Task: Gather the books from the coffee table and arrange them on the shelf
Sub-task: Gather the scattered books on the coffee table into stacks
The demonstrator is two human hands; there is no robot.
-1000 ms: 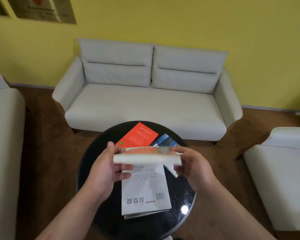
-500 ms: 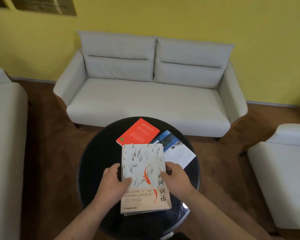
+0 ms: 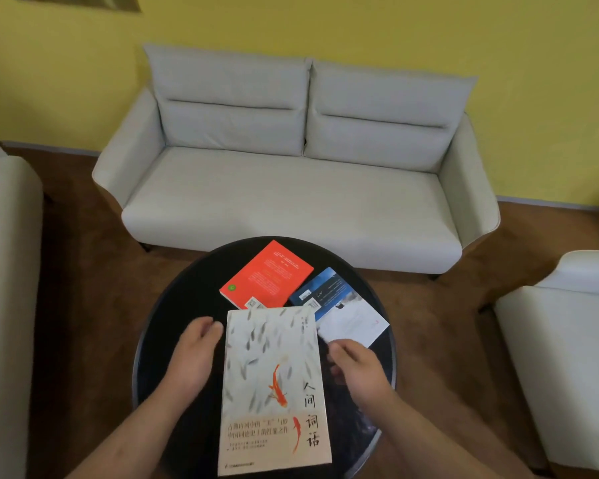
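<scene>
A cream book with small grey fish and red carp on its cover (image 3: 274, 375) lies face up at the near side of the round black coffee table (image 3: 173, 323), on top of another book that it hides. A red book (image 3: 267, 276) lies beyond it, and a blue and white book (image 3: 343, 312) lies to the right of that one. My left hand (image 3: 194, 357) is beside the cream book's left edge, fingers loosely curled, fingertips close to the edge. My right hand (image 3: 357, 371) hovers beside the right edge, holding nothing.
A pale two-seat sofa (image 3: 291, 202) stands behind the table against the yellow wall. Another pale sofa (image 3: 4, 271) is on the left and a pale armchair (image 3: 567, 340) on the right. Brown floor surrounds the table. No shelf is in view.
One second ago both hands held the cream book on edge above the table. They laid it face up on the white book, then came off to its sides.
</scene>
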